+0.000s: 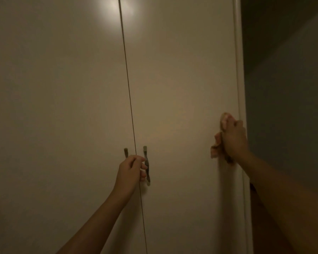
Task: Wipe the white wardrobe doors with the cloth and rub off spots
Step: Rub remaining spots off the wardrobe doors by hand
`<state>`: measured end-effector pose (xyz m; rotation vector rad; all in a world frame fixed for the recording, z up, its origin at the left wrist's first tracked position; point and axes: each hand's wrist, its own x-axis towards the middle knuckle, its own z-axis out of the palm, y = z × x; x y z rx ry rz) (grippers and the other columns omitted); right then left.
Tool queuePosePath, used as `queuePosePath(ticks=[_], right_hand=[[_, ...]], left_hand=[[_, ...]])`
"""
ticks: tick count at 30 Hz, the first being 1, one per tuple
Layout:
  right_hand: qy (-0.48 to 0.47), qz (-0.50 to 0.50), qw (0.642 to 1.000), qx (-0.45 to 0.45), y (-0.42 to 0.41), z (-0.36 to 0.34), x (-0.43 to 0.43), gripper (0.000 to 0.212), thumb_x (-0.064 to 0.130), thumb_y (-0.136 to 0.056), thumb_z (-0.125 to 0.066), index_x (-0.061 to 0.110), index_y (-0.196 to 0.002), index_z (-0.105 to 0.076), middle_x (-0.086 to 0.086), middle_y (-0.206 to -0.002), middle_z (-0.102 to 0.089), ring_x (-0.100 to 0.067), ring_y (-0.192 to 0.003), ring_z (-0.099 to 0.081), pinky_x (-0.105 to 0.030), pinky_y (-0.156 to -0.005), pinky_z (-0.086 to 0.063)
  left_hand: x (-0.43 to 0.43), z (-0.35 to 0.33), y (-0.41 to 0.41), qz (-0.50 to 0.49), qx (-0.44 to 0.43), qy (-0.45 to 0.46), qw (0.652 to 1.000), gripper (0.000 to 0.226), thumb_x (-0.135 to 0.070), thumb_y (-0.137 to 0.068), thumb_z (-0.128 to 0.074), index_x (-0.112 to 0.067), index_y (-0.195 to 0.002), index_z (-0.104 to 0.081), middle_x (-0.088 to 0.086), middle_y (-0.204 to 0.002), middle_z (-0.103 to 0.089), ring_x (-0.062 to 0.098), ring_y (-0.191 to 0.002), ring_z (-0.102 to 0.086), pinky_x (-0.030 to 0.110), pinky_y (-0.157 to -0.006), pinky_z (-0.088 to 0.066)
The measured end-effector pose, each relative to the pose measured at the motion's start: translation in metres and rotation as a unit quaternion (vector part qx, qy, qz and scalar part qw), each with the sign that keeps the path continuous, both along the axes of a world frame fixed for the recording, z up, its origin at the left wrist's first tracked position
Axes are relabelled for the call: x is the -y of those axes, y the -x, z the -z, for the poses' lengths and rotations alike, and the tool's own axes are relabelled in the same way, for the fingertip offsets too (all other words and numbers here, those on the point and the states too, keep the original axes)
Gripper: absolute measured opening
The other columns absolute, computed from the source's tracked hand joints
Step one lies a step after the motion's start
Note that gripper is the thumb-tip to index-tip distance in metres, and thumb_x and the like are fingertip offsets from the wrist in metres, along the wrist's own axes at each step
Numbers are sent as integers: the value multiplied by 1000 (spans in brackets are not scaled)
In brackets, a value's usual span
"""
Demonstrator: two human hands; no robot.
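1. Both forearms rise from the bottom edge, elbows cut off
2. The left hand [131, 169] curls its fingers around the metal handle [148, 173] of the right wardrobe door [182, 88], hiding its middle
3. The right hand [234, 140] grips a bunched pinkish cloth [217, 143] against that door's right edge, and the fist covers most of it
4. Of the second handle [125, 152], on the left door [62, 88], only the top shows
5. Dim light leaves both door surfaces hard to read

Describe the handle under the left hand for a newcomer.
Follow the dark seam between the white wardrobe doors down to two metal handles. It is the right handle, gripped by the left hand; the left handle shows only its top.
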<state>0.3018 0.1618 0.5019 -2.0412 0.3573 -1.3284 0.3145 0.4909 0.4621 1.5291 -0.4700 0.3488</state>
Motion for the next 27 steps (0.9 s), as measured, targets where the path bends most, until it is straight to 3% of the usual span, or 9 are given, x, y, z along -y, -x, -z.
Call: queuePosePath(ticks=[2,5,8,9,11,17,20,23,27], right_hand=[[-75,7,997,13,4,9,5,33,50,-100,-35,20,-109,-46,-16,-83,-62,-30,-55,-66,-51,-43,-56],[-138,28,989,35,4,23,7,34,41,-105,-30,12,-112,-46,-14,-80,-59,-26,-52,-62,-35,-37,-52],[-128,58,989,41,-4,32,2,28,31,-103,-38,8,-117,-46,-19,-98,-63,-29,-69,-67,-39,-54,-57],[-87,73,993,22,-8,38,1,28,22,-102,-40,6,-124,-45,-20,-107,-58,-34,-83,-65,-36,-66,-56],[-58,88,994,-1,-12,50,-10,28,13,-101,-39,5,-127,-42,-15,-109,-51,-34,-89,-57,-26,-69,-48],[112,50,989,-83,-25,107,-91,61,19,-82,-63,14,-138,-39,-13,-124,-44,-34,-107,-47,-44,-76,-50],[225,7,971,-76,-24,130,-137,77,18,-64,-78,12,-133,-46,-15,-121,-54,-36,-96,-57,-41,-72,-54],[351,-27,936,-5,-30,151,-175,74,10,-63,-83,9,-127,-47,-15,-113,-56,-33,-86,-60,-39,-65,-55],[337,-45,940,-22,-46,174,-211,69,9,-68,-80,4,-127,-44,-19,-126,-52,-36,-102,-58,-44,-79,-54]], left_hand=[[7,-2,1,5,0,-5,1000,23,-12,-99,-43,-4,-88,-61,11,-72,-57,22,-59,-52,29,-53,-45],[18,-2,-2,10,-1,-7,1000,23,-11,-99,-42,1,-93,-61,11,-73,-56,18,-55,-51,27,-49,-44],[27,-1,-6,14,-2,-11,1000,23,-14,-99,-43,-3,-92,-61,11,-75,-57,21,-59,-53,30,-53,-45],[28,0,-7,16,-1,-15,1000,23,-15,-99,-43,-5,-90,-62,11,-75,-58,21,-59,-54,30,-54,-45],[28,1,-8,15,-1,-21,1000,24,-17,-99,-42,-7,-90,-62,10,-75,-59,20,-59,-55,32,-56,-45],[17,5,2,14,-17,8,1000,23,-11,-98,-43,0,-89,-61,10,-70,-56,19,-54,-50,31,-55,-44],[0,10,4,-2,-13,7,1000,22,-11,-97,-44,-3,-86,-61,9,-69,-57,21,-55,-52,32,-56,-45],[-31,16,5,-24,-11,5,1000,22,-11,-97,-44,-6,-84,-62,7,-68,-58,19,-53,-52,32,-56,-45],[-81,20,2,-65,-11,11,998,21,-9,-97,-43,-6,-87,-62,7,-71,-58,19,-54,-52,29,-54,-44]])
